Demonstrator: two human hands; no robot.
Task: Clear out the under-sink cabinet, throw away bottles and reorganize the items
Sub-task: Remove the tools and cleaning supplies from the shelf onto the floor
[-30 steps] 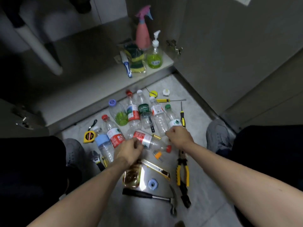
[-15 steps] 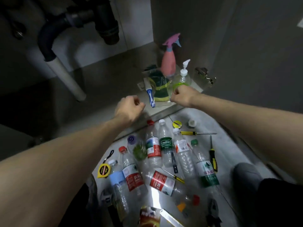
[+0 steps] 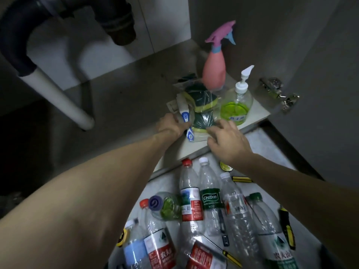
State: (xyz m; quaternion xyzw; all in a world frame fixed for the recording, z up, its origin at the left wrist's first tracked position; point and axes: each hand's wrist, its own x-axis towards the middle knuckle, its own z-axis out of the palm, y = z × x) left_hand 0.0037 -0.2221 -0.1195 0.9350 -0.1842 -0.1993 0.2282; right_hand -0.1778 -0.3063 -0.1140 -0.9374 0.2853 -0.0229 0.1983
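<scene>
Moved: both hands have dropped from a hover above the shelf edge onto the goods there — the view has pushed in closer too.
Bottles: the empty plastic bottles [image 3: 208, 208] lie in a loose row on the floor nearest the person, outside the cabinet, likely gathered there for throwing away; screwdrivers and a tape measure lie among them.
Left hand [image 3: 170, 126]: at the blue-and-white brush [image 3: 186, 123], fingers curled beside its handle; whether they are clamped on it I cannot tell.
Right hand [image 3: 226, 141]: fingers apart, tips touching the wrapped sponge pack [image 3: 202, 105].
Cabinet shelf [image 3: 258, 111]: its front corner carries the keepers — brush, sponges, then the soap pump bottle [image 3: 238, 102].
Behind: the pink spray bottle [image 3: 214, 72] stands upright, tallest at the back.
Farthest: the drain pipe [image 3: 58, 96] slants down to the cabinet floor.
</scene>
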